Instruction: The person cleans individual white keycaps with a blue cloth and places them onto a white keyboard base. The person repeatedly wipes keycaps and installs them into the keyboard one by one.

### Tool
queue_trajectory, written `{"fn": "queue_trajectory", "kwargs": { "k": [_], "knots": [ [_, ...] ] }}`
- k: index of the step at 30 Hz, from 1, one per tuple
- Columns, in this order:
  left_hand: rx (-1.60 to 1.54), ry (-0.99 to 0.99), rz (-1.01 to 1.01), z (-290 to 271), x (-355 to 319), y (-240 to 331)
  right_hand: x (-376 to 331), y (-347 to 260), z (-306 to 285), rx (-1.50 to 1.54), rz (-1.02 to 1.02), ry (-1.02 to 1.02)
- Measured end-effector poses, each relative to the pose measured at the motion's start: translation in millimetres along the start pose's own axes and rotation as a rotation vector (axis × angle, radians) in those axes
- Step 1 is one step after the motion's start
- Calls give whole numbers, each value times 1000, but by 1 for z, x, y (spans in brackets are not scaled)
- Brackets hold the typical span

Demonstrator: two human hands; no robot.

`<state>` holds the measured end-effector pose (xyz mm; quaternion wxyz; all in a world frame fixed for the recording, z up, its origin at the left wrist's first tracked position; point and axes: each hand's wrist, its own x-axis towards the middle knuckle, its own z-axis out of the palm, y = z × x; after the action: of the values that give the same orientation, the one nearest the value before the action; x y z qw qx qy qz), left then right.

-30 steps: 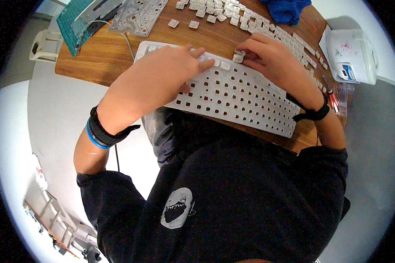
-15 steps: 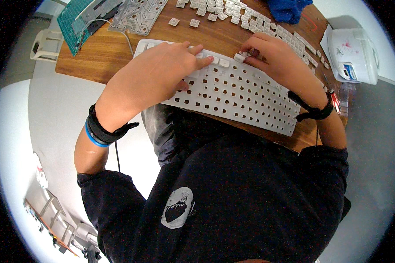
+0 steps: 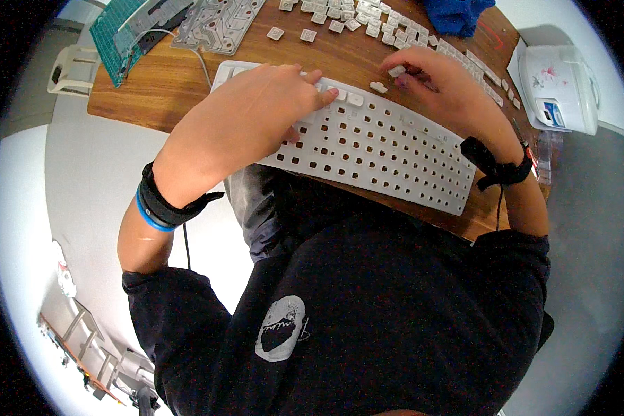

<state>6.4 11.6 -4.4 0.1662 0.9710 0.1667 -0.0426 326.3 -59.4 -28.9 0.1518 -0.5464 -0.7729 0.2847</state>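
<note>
A white keyboard case [image 3: 388,149] with rows of square holes lies along the near table edge. My left hand [image 3: 256,107] rests over its left part, fingers spread and covering some of the keys there. Two fitted white keycaps [image 3: 354,99] show beside its fingertips. Past the case's far edge, my right hand [image 3: 437,80] pinches a white keycap [image 3: 396,71] between thumb and fingers. Another loose keycap [image 3: 378,87] lies just left of that hand, by the far rim of the case.
Many loose keycaps [image 3: 388,29] are spread at the back of the wooden table [image 3: 145,104]. A metal plate [image 3: 218,28] and a green cutting mat [image 3: 111,45] lie far left. Blue cloth [image 3: 457,15] sits at the back; a white lidded container [image 3: 556,87] stands right.
My right hand has lifted off the far edge of the case and moved slightly away and right, now with a keycap in its fingers. My left hand has stayed almost still.
</note>
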Motion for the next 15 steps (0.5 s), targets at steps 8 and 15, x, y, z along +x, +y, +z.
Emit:
{"fn": "queue_trajectory", "kwargs": {
  "k": [8,15],
  "knots": [
    [25,10,11,2,2,-1,0,0,3,80,52,78],
    [35,-26,-9,-2,4,2,-3,-9,2,65,51,99]
  ]
}}
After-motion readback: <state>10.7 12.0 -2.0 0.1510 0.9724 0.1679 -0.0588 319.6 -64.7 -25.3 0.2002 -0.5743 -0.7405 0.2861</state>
